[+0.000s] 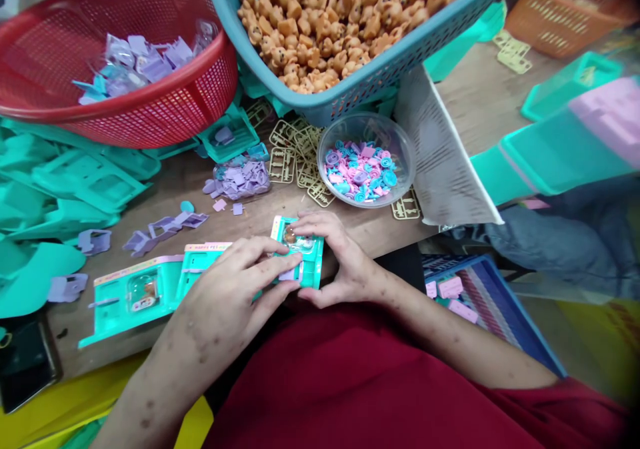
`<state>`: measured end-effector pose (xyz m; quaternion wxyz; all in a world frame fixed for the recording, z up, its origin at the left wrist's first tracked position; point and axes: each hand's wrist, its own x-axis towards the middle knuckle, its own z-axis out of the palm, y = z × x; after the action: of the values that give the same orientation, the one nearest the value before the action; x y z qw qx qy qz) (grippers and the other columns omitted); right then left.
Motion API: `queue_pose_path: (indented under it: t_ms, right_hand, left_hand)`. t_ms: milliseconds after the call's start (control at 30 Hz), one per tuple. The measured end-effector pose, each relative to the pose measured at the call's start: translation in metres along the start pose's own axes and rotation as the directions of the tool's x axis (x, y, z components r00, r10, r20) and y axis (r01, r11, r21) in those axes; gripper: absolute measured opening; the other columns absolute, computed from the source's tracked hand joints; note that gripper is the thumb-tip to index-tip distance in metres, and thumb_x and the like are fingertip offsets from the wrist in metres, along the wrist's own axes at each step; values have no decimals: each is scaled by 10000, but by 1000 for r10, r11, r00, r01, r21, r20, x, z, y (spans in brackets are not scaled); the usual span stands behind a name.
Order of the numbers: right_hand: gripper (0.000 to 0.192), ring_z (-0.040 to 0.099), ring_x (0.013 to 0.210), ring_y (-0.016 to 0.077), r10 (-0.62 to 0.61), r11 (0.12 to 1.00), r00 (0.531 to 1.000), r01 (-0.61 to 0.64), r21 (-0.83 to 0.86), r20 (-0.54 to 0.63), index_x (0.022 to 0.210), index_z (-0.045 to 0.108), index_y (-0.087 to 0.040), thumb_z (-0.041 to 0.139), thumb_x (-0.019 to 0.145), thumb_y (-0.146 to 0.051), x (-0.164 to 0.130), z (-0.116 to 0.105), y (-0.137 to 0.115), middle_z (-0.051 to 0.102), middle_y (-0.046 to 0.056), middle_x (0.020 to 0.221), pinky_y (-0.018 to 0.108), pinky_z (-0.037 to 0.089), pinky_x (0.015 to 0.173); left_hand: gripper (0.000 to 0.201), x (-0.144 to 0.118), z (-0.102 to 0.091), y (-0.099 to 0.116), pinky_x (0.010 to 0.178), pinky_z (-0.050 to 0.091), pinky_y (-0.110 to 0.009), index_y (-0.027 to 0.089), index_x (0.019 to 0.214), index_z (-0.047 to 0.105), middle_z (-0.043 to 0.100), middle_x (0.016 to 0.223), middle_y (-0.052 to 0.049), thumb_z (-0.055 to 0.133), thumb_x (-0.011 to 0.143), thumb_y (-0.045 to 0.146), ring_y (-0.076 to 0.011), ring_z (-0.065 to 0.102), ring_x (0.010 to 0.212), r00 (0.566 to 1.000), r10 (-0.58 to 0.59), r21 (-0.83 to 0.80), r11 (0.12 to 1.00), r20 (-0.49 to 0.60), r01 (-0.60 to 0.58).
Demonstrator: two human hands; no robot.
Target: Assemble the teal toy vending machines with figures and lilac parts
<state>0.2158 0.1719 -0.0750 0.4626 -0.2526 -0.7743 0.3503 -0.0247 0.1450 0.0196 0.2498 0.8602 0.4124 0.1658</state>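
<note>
A small turquoise plastic toy panel [312,262] lies between my hands at the table's front edge. Under its clear window a brown figure shows, and a lilac part sits lower down. My right hand [345,255] grips the panel's right side, fingers over the top and thumb at the lower edge. My left hand [240,282] is closed against its left side, index finger and thumb pressing near the lilac part; the fingertips partly hide it. Left of that hand lie similar turquoise panels, one with a clear window [143,292], the other [200,260] partly covered by my wrist.
A red basket [200,95] and a blue basket [330,99] of brown figures stand behind. A clear bowl [367,199] holds small coloured pieces. Lilac parts [163,229] and turquoise shells [85,175] lie left. A cardboard flap [440,149] stands right; another person's leg [560,242] is beyond.
</note>
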Motion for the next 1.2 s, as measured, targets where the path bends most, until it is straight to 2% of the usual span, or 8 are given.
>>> queue_pose_path:
  t_ms: [133, 233, 433, 600, 700, 967, 1067, 1200]
  right_hand:
    - [927, 602, 1426, 361, 35, 999, 999, -35, -12, 26, 1611, 422, -313, 899, 827, -441, 1, -1, -3, 623, 139, 1493, 607, 462, 1253]
    - [995, 580, 1444, 368, 46, 999, 998, -45, -22, 52, 1659, 378, -307, 901, 829, -468, 1, -3, -5, 606, 145, 1530, 606, 442, 1269]
    - [993, 533, 1495, 375, 48, 998, 997, -45, -47, 60, 1687, 349, -296, 856, 845, -431, 2, -4, -6, 553, 162, 1591, 618, 417, 1287]
    - [1006, 514, 1513, 380, 26, 999, 999, -25, -34, 39, 1697, 341, -284, 843, 843, -460, -1, -1, -1, 537, 163, 1608, 624, 392, 1303]
    - [1024, 505, 1523, 380, 30, 999, 999, -29, -32, 40, 1700, 332, -293, 844, 827, -448, -2, -1, 1, 527, 158, 1619, 622, 387, 1307]
    - [1021, 504, 1512, 377, 31, 999, 998, -29, -41, 62, 1702, 328, -283, 832, 825, -419, 0, -2, -1, 552, 153, 1594, 620, 385, 1306]
    - [1028, 496, 1519, 377, 32, 999, 998, -30, -33, 59, 1711, 316, -294, 832, 833, -435, 0, -2, -2, 548, 147, 1598, 624, 367, 1314]
    - [980, 516, 1502, 377, 42, 999, 996, -41, -15, 73, 1693, 346, -308, 830, 854, -457, 2, -4, -5, 552, 150, 1591, 623, 383, 1295]
  left_hand:
    - [161, 13, -6, 2, 1093, 568, -471, 191, 1224, 746, 771, 1284, -92, 649, 1107, 242, -283, 665, 1247, 992, 89, 88, 991, 85, -97]
    - [169, 21, -11, 1, 1144, 558, -501, 190, 1156, 769, 797, 1247, -89, 627, 1116, 271, -307, 659, 1291, 977, 143, 141, 976, 156, -165]
    - [259, 18, -16, -9, 1232, 511, -569, 214, 1315, 765, 814, 1297, -72, 610, 1131, 311, -315, 698, 1312, 956, 250, 223, 934, 155, -280]
    - [324, 8, -11, -9, 1220, 525, -618, 158, 1363, 741, 766, 1386, -151, 643, 1114, 340, -340, 725, 1290, 974, 201, 266, 938, 104, -222]
    - [291, 7, -10, -9, 1235, 511, -625, 178, 1341, 760, 778, 1370, -127, 626, 1120, 311, -338, 721, 1304, 969, 212, 275, 931, 130, -240]
    - [334, 13, -12, -12, 1043, 627, -556, 169, 1375, 759, 770, 1340, -141, 586, 1136, 326, -366, 698, 1253, 953, 254, 315, 902, 165, -295]
    - [337, 9, -9, -9, 1099, 609, -561, 148, 1403, 730, 750, 1361, -157, 589, 1136, 298, -349, 706, 1255, 955, 259, 311, 904, 142, -292]
    - [482, -3, -6, -8, 1189, 575, -527, 112, 1552, 591, 680, 1486, -200, 623, 1133, 349, -333, 685, 1359, 985, 165, 257, 951, 41, -170]
